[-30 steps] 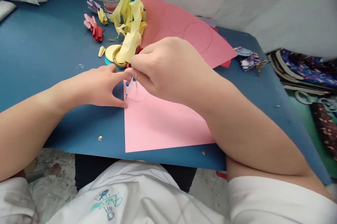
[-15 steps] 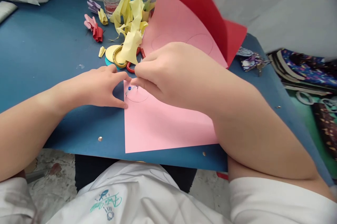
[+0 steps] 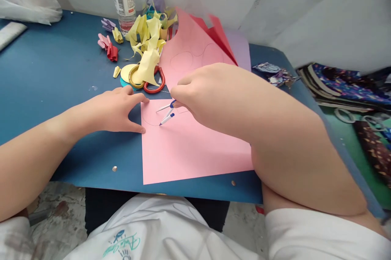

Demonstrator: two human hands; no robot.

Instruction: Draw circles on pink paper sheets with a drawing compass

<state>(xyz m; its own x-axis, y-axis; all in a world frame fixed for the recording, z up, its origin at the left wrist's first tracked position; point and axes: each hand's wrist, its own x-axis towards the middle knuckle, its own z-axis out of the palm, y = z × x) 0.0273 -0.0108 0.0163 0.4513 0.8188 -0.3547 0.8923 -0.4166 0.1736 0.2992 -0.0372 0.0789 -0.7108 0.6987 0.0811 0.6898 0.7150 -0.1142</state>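
A sheet of pink paper (image 3: pixel 189 150) lies on the blue table, with a thin curved line drawn near its upper left corner. My right hand (image 3: pixel 201 93) pinches the top of a drawing compass (image 3: pixel 166 118). The compass leans over the paper, its needle leg and its white pencil leg both down near the drawn arc. My left hand (image 3: pixel 122 109) rests at the paper's left edge, thumb and forefinger spread apart on it with nothing between them. My right hand hides part of the sheet and the compass's top.
Behind the hands lie scissors (image 3: pixel 154 81) with red handles, yellow paper scraps (image 3: pixel 148 40), a yellow disc (image 3: pixel 128 72) and small paper rolls (image 3: pixel 112 51). A bottle (image 3: pixel 124 7) stands at the wall. More pink paper (image 3: pixel 186 44) bears drawn circles. Keys (image 3: pixel 275 73) lie at the right.
The compass has turned, its pencil leg swinging from the left of the needle round to the lower right, drawing along the arc. The view has tilted slightly; my left hand stays at the paper's edge.
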